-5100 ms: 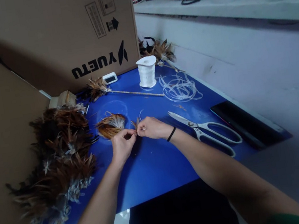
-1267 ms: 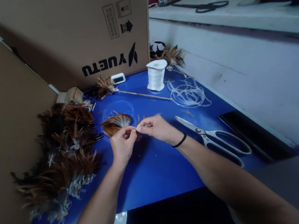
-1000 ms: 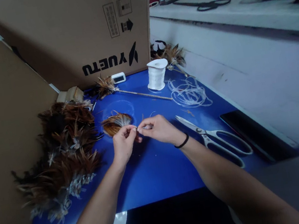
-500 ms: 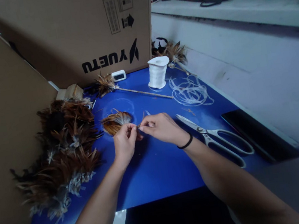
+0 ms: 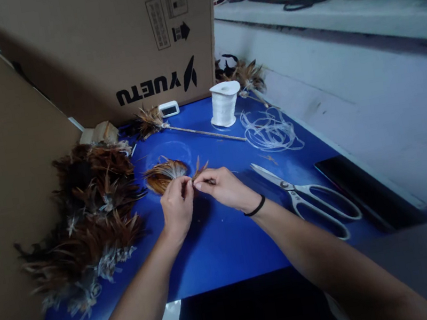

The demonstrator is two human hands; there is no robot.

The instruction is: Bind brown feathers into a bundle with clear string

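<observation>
A small tuft of brown feathers (image 5: pixel 199 171) sticks up between my two hands above the blue table. My right hand (image 5: pixel 223 186) pinches the feathers between thumb and fingers. Right beside it, the thumb and forefinger of my left hand (image 5: pixel 177 204) are closed at the base of the same tuft, and the fingertips of both hands nearly meet. Just beyond my left hand lies a loose pile of brown feathers with pale ends (image 5: pixel 165 176), on a round clear piece. The quill ends between my fingers are too small to make out.
Tied feather bunches (image 5: pixel 97 221) heap up on the left. White-handled scissors (image 5: pixel 304 194) and a dark phone-like slab (image 5: pixel 364 193) lie right. Behind are a ribbon spool (image 5: pixel 224 105), tangled clear strips (image 5: pixel 271 130), a feather duster (image 5: pixel 205 132) and a cardboard box (image 5: pixel 97 38).
The feather tuft now stands up more visibly between my hands. My right hand has shifted slightly left and down, close against my left fingertips.
</observation>
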